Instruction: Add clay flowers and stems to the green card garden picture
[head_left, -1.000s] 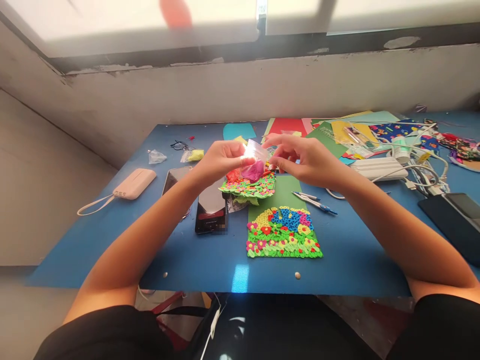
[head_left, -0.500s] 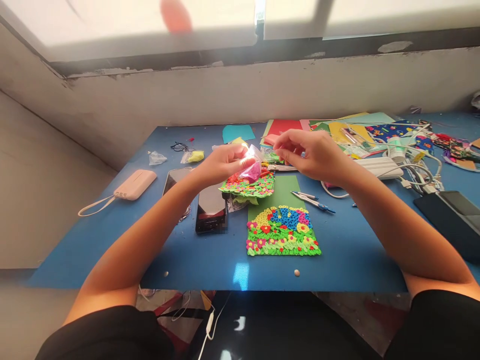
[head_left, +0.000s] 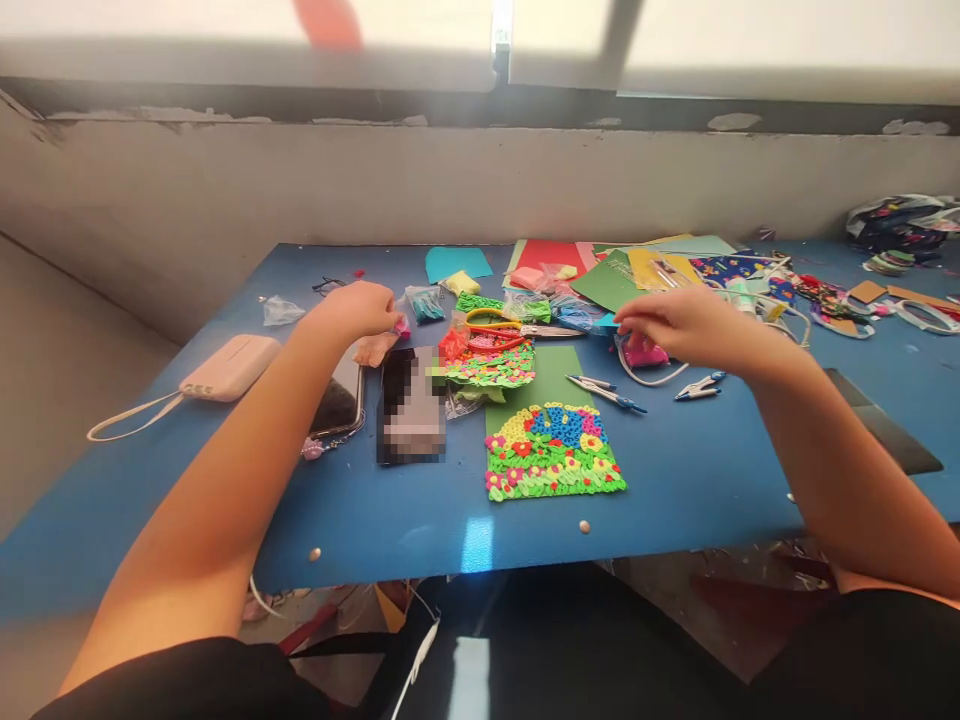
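Observation:
My left hand [head_left: 358,311] is closed, with a bit of a small bag of pink clay [head_left: 403,326] showing at its fingertips. It hovers over the left side of the table, by a phone [head_left: 341,395] and a peach-coloured packet [head_left: 375,349]. My right hand [head_left: 664,325] has its fingers bent together; whatever they pinch, if anything, is too small to make out. Below those fingers a magenta object [head_left: 646,352] lies beside a white cable. Between my hands, a green card [head_left: 536,385] bears a flower picture of small clay pieces [head_left: 555,455].
Red-and-yellow-handled scissors [head_left: 495,330] lie on a second decorated piece [head_left: 499,365]. A compass [head_left: 607,393], a dark phone [head_left: 411,405] and a pink power bank [head_left: 231,367] are nearby. Clay packets [head_left: 425,303] and coloured paper sheets [head_left: 551,254] lie toward the wall.
My left hand has moved left with the bag of pink clay, away from the middle. My right hand has moved right, so the hands are farther apart. The view has shifted slightly right.

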